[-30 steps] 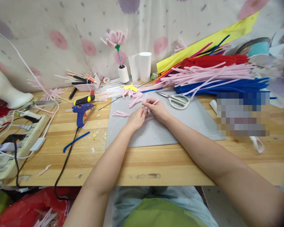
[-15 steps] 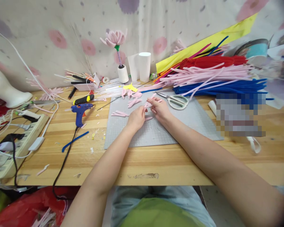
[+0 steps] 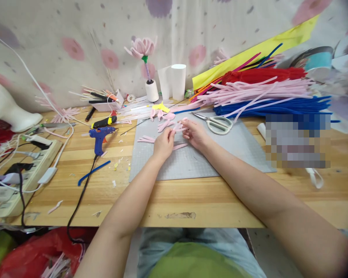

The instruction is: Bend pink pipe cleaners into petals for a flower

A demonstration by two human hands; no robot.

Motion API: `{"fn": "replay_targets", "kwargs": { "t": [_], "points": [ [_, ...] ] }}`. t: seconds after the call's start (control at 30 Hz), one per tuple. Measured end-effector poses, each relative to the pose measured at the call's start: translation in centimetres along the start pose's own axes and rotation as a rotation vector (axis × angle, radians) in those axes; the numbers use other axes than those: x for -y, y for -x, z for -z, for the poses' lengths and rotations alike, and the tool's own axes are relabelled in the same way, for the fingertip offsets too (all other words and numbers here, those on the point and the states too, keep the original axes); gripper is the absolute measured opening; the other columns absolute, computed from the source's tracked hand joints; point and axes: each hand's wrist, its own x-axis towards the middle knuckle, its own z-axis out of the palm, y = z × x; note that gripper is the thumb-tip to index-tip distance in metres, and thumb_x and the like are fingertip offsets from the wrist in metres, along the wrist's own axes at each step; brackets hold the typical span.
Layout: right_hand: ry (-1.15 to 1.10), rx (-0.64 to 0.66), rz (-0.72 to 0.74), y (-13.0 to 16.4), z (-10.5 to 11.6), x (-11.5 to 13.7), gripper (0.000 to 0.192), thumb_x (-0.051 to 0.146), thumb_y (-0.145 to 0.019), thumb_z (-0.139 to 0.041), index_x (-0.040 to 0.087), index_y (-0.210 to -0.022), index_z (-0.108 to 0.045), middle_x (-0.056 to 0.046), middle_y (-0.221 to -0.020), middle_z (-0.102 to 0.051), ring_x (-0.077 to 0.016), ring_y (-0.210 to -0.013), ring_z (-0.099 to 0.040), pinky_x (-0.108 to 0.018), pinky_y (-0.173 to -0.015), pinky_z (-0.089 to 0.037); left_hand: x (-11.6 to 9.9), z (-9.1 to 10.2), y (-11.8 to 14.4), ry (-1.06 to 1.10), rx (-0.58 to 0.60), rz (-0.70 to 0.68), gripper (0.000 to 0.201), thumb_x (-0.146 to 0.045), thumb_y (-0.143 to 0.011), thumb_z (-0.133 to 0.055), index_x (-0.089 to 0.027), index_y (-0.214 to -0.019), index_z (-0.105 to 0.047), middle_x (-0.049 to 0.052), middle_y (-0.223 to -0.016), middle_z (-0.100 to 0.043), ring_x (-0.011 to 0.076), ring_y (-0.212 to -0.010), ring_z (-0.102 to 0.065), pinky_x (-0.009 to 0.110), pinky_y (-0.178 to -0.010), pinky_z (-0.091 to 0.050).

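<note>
Above the grey cutting mat (image 3: pixel 226 154), our left hand (image 3: pixel 163 143) and right hand (image 3: pixel 195 134) meet, fingertips pinched shut on a small bent pink pipe-cleaner piece (image 3: pixel 178 127) held between them. More pink petal pieces (image 3: pixel 164 124) lie on the mat just beyond. White-handled scissors (image 3: pixel 216 122) rest to the right, a blue glue gun (image 3: pixel 100 136) to the left.

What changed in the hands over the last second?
Little. Both hands kept hold of the small pink pipe-cleaner piece; the left hand brought its fingers up closer to the right hand, which drew in slightly toward it. Nothing was picked up or let go. Scissors, glue gun and grey mat stayed put.
</note>
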Motion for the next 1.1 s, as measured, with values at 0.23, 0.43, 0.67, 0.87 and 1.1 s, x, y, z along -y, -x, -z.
{"fn": "replay_targets", "kwargs": {
  "t": [0.23,0.43,0.67,0.87,1.1],
  "points": [
    [0.178,0.105,0.022,0.3,-0.5,-1.0,0.030,0.036,-0.061,-0.072,0.017,-0.066,-0.048,0.009,-0.045,-0.040,-0.0021,-0.035,-0.028,-0.018,-0.033,-0.018,0.0,-0.2,-0.4,-0.137,0.026,-0.058,0.025,-0.027,-0.091,-0.033,-0.019,-0.093,-0.056,0.007,-0.095,-0.062,0.0183,-0.093,-0.056,0.029,-0.080,-0.040],
    [0.185,-0.042,0.075,0.2,-0.4,-0.9,0.033,0.035,-0.060,-0.073,0.017,-0.063,-0.046,0.007,-0.045,-0.044,-0.0028,-0.034,-0.034,-0.018,-0.032,-0.025,-0.1,-0.5,-0.6,-0.074,0.047,-0.072,0.023,-0.023,-0.090,-0.034,-0.017,-0.089,-0.056,0.010,-0.093,-0.059,0.0200,-0.092,-0.055,0.030,-0.082,-0.039],
    [0.106,-0.036,0.028,-0.1,-0.2,-0.6,0.033,0.032,-0.062,-0.072,0.018,-0.062,-0.043,0.008,-0.045,-0.041,-0.0020,-0.036,-0.029,-0.017,-0.034,-0.025,-0.4,-0.5,-0.5,-0.021,0.015,-0.129,0.022,-0.027,-0.088,-0.038,-0.018,-0.080,-0.057,0.006,-0.083,-0.061,0.0172,-0.082,-0.055,0.027,-0.077,-0.039],
    [0.437,0.110,0.144,0.3,0.6,0.0,0.030,0.029,-0.059,-0.071,0.019,-0.080,-0.052,0.003,-0.072,-0.056,-0.0070,-0.053,-0.044,-0.021,-0.048,-0.036,1.4,0.4,-0.7,0.319,-0.195,0.074,0.018,-0.027,-0.085,-0.045,-0.018,-0.072,-0.055,0.000,-0.066,-0.054,0.0112,-0.064,-0.049,0.022,-0.064,-0.038],
    [1.216,0.603,0.429,1.5,0.6,0.2,0.009,0.024,-0.068,-0.065,0.018,-0.074,-0.062,-0.004,-0.079,-0.058,-0.0154,-0.077,-0.050,-0.029,-0.072,-0.037,2.0,2.6,-1.4,1.185,-0.085,0.482,0.016,-0.023,-0.085,-0.048,-0.017,-0.070,-0.052,-0.006,-0.055,-0.045,0.0026,-0.042,-0.037,0.015,-0.046,-0.034]
  ]
}}
